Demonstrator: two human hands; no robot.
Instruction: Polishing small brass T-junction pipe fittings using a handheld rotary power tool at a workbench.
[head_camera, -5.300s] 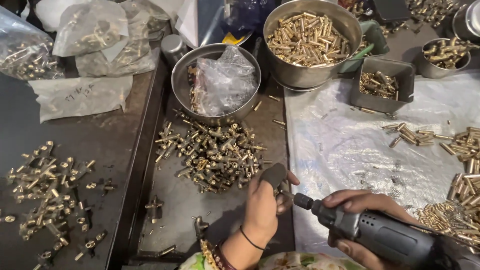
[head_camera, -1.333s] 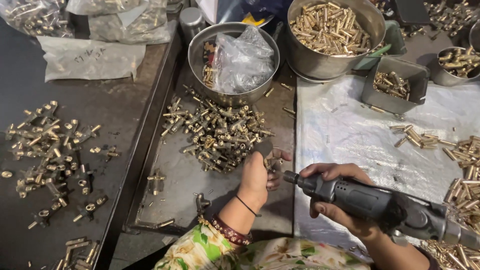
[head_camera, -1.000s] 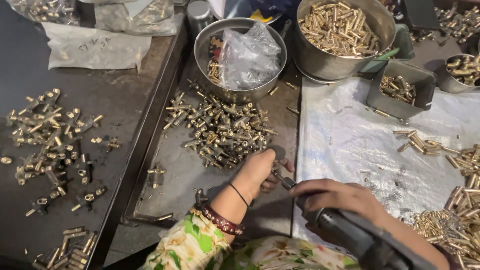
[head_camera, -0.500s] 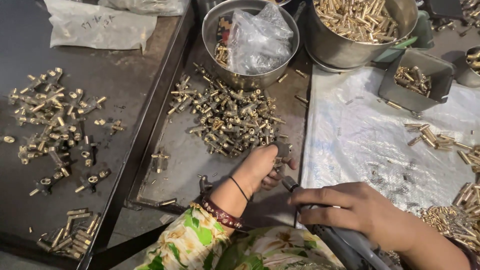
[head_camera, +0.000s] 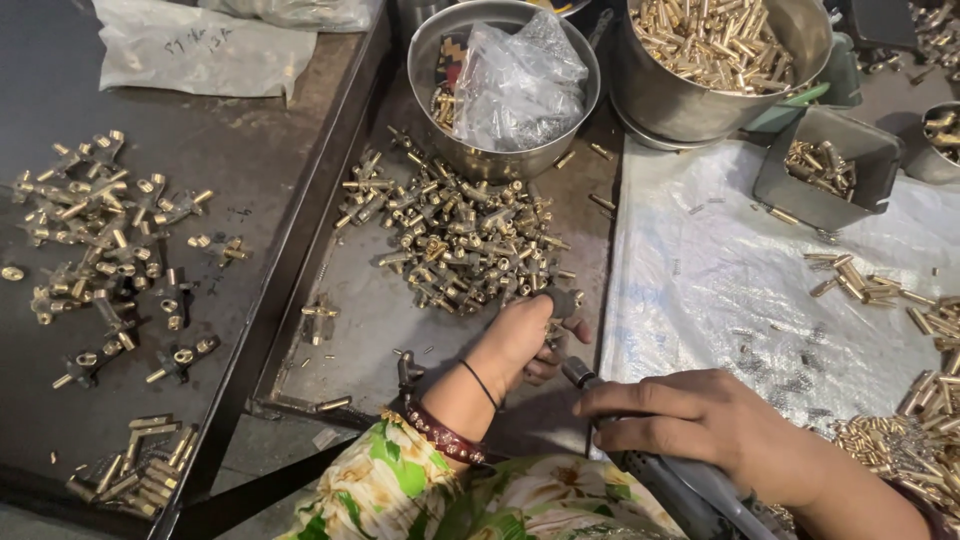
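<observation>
Dark metal counter (head_camera: 200, 150) carries a heap of small brass fittings (head_camera: 450, 235) just beyond the left hand (head_camera: 520, 335), which pinches one hard, slippery, probably weighty fitting by its body, while the right hand (head_camera: 700, 425) grasps a grey rotary tool (head_camera: 690, 485).

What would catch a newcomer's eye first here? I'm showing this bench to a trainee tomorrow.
Most likely the heap of brass fittings in the middle tray, just below a steel bowl holding a crumpled plastic bag. Next, the two hands at the bottom: the left hand pinches a small part at the heap's edge while the right hand holds a rotary tool to it. A big pot of brass pieces sits top right.
</observation>
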